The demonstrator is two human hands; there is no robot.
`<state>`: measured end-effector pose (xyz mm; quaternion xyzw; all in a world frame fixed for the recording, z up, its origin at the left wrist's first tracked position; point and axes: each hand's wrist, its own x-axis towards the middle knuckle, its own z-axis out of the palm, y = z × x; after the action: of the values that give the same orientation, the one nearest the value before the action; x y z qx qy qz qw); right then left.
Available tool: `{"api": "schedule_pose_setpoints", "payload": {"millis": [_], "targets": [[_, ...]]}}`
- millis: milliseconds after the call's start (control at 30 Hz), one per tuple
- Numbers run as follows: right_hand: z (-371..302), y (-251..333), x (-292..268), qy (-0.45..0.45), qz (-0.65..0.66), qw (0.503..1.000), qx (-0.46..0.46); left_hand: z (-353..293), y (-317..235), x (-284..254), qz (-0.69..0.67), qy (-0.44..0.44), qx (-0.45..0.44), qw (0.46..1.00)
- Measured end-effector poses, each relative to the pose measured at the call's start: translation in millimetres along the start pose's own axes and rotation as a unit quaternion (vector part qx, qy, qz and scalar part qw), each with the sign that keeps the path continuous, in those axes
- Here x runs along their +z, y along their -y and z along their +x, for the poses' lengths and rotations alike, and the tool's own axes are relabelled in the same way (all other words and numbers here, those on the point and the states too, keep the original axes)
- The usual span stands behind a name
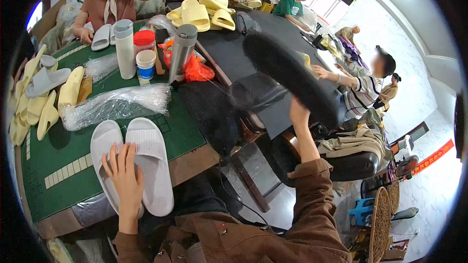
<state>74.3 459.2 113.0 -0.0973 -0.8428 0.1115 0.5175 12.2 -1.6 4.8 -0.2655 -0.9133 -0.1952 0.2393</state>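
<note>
Grey slippers (156,180) lie paired but unwrapped, lower left, left hand (126,170) resting on them, fingers loose; right hand (299,112), behind blurred dark object (292,75), grip untellable; yellow slippers (71,90) heaped, far left.

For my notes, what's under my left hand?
A pair of light grey slippers, whose edges show around your left hand. The parts directly beneath it are covered, so I can't see those.
</note>
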Motion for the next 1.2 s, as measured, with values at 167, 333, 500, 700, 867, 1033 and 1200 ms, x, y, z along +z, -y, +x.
{"api": "schedule_pose_setpoints", "payload": {"millis": [167, 333, 500, 700, 867, 1033, 1200], "targets": [[-9, -21, -18, 0.168, 0.0, 0.973, -0.159, 1, 0, 3, -0.002, -0.007, 0.008, 1.0], [-5, 12, -38, 0.284, -0.041, 0.94, -0.183, -3, 3, 0, 0.011, -0.01, 0.006, 1.0], [-7, 11, -35, 0.257, -0.028, 0.961, -0.102, -4, 4, 3, 0.012, -0.015, 0.008, 1.0], [-16, 4, -17, 0.189, 0.048, 0.979, 0.054, -3, 2, 3, -0.001, -0.014, 0.009, 1.0], [-4, -1, -19, 0.294, 0.067, 0.953, -0.014, -5, 4, 3, 0.004, -0.02, 0.006, 1.0], [23, -6, -34, 0.352, 0.076, 0.927, -0.105, -5, 4, 3, -0.001, -0.017, 0.008, 1.0], [39, -21, -30, 0.402, 0.014, 0.915, -0.029, -5, 4, 3, 0.0, -0.025, 0.01, 1.0]]}}
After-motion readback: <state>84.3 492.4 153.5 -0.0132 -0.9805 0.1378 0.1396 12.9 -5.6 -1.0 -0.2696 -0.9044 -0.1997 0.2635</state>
